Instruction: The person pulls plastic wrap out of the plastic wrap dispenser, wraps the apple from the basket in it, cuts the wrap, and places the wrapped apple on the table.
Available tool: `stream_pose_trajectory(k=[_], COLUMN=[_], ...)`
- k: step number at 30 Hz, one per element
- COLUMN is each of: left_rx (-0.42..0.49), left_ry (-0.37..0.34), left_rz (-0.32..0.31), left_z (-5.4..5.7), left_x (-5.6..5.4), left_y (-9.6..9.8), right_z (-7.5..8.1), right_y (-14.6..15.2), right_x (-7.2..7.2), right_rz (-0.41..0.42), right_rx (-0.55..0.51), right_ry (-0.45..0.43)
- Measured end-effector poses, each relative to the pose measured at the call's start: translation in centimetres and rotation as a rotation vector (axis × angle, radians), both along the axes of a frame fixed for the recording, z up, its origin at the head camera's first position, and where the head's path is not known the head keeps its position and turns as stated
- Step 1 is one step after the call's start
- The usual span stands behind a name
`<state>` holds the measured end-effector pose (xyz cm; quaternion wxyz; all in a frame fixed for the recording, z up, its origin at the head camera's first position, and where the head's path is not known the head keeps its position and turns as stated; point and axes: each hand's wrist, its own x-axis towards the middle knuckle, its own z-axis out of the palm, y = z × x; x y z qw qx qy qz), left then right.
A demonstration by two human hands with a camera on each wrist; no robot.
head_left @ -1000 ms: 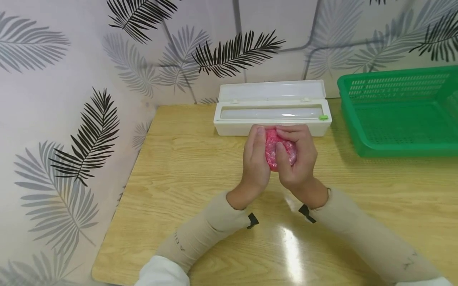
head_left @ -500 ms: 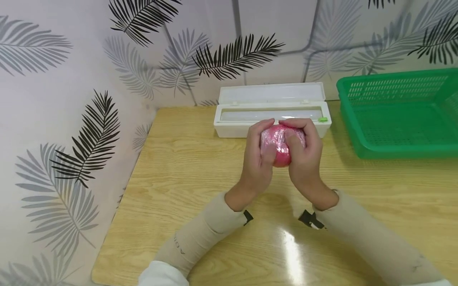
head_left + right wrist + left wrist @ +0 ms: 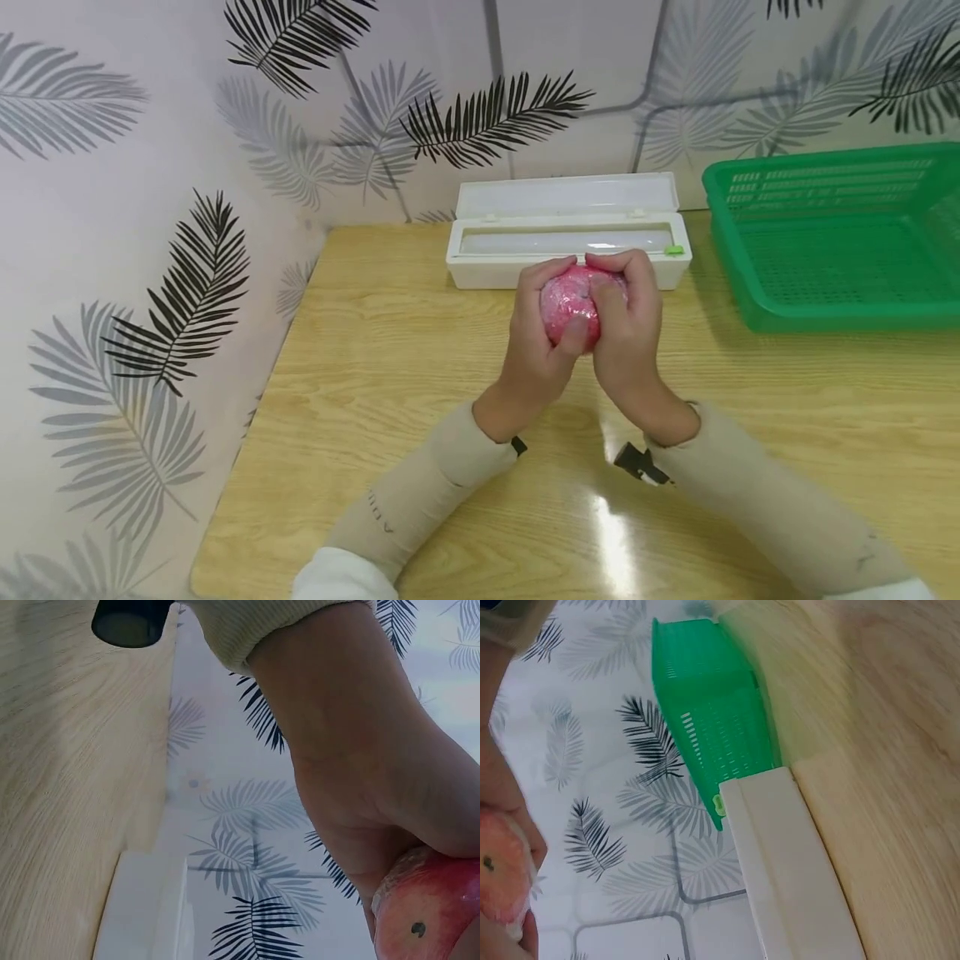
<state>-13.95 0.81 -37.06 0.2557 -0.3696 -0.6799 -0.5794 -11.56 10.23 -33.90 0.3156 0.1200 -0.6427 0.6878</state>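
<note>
Both hands hold a round red fruit (image 3: 562,302) wrapped in shiny clear film, raised over the table in the head view. My left hand (image 3: 534,337) grips its left side, thumb across the near face. My right hand (image 3: 632,333) curls round the right side, with its thumb pressing the film on top. In the left wrist view the underside of the fruit (image 3: 499,874) shows a small dark spot. The right wrist view shows the same spotted underside of the fruit (image 3: 420,911) below the palm. Some fingertips are hidden behind the fruit.
Just beyond the hands, a white cling film dispenser (image 3: 483,273) stands against the wall, lid raised, a film roll inside and a green slider at its right end. A green plastic basket (image 3: 757,300) sits at the right. The wooden table (image 3: 360,350) ends at the left.
The fruit has been turned between the hands, and its film-covered face now shows more. The left thumb has come round onto its near side, while the right thumb has shifted up.
</note>
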Motion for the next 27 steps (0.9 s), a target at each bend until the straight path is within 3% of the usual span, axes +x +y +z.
stream_pose_trajectory(k=[4, 7, 9, 13, 16, 20, 23, 27], left_rx=[-0.005, 0.030, 0.065, 0.131, 0.158, 0.193, 0.215, 0.198], left_ry=[-0.107, -0.206, -0.284, -0.428, -0.475, -0.474, -0.431, -0.376], left_rz=[-0.058, -0.073, -0.074, -0.109, -0.136, -0.154, -0.152, -0.131], left_z=[1.5, 3.1, 4.0, 4.5, 4.1, 2.4, 1.3, 1.0], left_x=[0.3, 1.1, 1.6, 1.8, 1.5, 0.7, 0.1, 0.3], left_y=[-0.5, -0.6, -0.7, -1.0, -1.1, -0.8, -0.5, -0.5], right_z=[0.0, -0.1, -0.3, -1.0, -1.6, -2.2, -2.5, -3.1], right_y=[0.3, 0.5, 0.6, 0.7, 0.9, 1.0, 0.6, -0.1], right_x=[-0.2, -0.4, -0.7, -1.2, -1.4, -1.6, -2.0, -2.5], right_rz=[0.043, 0.050, 0.017, -0.078, -0.113, -0.157, -0.203, -0.242], right_rx=[0.042, 0.135, 0.250, 0.482, 0.566, 0.576, 0.513, 0.380], right_ry=[-0.046, -0.011, 0.077, 0.302, 0.424, 0.517, 0.563, 0.634])
